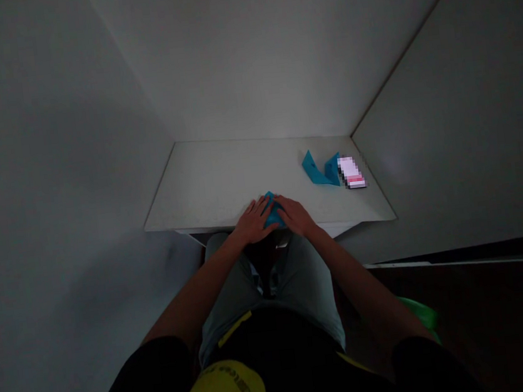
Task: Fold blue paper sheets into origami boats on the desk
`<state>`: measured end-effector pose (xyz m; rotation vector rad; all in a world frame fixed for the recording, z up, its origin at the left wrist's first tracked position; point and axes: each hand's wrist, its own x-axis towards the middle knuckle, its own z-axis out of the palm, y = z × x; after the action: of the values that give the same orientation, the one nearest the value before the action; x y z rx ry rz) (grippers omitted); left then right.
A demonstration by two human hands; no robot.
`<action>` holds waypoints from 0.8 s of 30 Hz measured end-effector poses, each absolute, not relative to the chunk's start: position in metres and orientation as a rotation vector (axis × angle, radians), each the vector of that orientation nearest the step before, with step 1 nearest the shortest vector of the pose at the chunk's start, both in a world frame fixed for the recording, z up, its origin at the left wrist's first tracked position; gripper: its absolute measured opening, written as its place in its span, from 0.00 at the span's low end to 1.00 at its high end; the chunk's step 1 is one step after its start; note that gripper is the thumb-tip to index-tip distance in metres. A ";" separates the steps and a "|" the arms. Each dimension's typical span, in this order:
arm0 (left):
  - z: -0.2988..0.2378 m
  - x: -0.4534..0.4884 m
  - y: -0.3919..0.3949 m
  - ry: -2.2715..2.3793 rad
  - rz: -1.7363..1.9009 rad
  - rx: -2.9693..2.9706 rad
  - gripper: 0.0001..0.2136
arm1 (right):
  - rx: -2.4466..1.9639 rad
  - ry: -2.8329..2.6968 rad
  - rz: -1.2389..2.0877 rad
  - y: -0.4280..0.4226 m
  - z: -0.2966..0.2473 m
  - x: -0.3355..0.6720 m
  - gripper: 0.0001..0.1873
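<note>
Because the small piece of blue paper (pixel 274 216) lies at the near edge of the worktop (pixel 225 172), around the centre of the frame, both forearms can come in from the lower corners and meet over it. The left hand (pixel 254 221) rests on its left side and the right hand (pixel 295 216) on its right, fingers extended and laid flat rather than curled around anything; that spread probably keeps the paper steady and spreads pressure across it, with the hard surface backing it from below. How many layers it has cannot be told, since the hands cover much of it. Toward the right of the frame, a folded blue shape (pixel 318 175) with two raised points sits well apart from the hands, likely set there to leave room for them. Just beside it is a phone (pixel 352 173), its bright screen pixelated; whether the two touch is unclear.
</note>
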<state>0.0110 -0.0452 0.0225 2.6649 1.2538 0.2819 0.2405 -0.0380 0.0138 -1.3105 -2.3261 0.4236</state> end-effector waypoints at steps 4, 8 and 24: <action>0.027 0.006 -0.037 1.207 0.283 2.653 0.37 | -1.357 -2.371 0.418 -0.026 0.017 0.231 0.33; 0.032 0.004 -0.029 1.184 0.293 2.657 0.36 | -1.398 -2.445 0.409 -0.012 0.014 0.222 0.36; 0.029 0.005 -0.010 1.199 0.335 2.635 0.42 | -1.394 -2.488 0.320 0.006 0.010 0.219 0.44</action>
<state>0.0055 -0.0099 0.0290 2.6347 1.1990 0.3346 0.2194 0.0065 0.0097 -1.3936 -2.4879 0.3202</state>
